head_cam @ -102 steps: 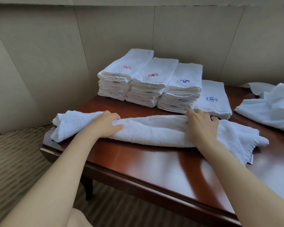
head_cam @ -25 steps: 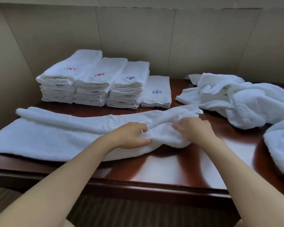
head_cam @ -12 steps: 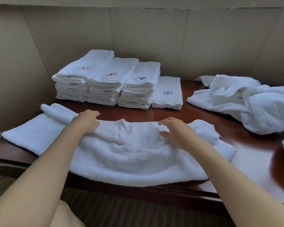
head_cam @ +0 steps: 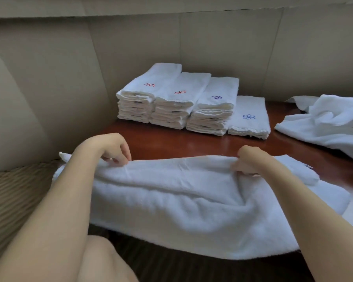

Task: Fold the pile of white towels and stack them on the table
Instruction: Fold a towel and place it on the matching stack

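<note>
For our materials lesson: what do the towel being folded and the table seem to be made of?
Towel: soft looped cotton terry, judging by its fuzzy matte nap and limp creases. Table: likely lacquered dark reddish wood, or veneer; its glossy top mirrors light.
</note>
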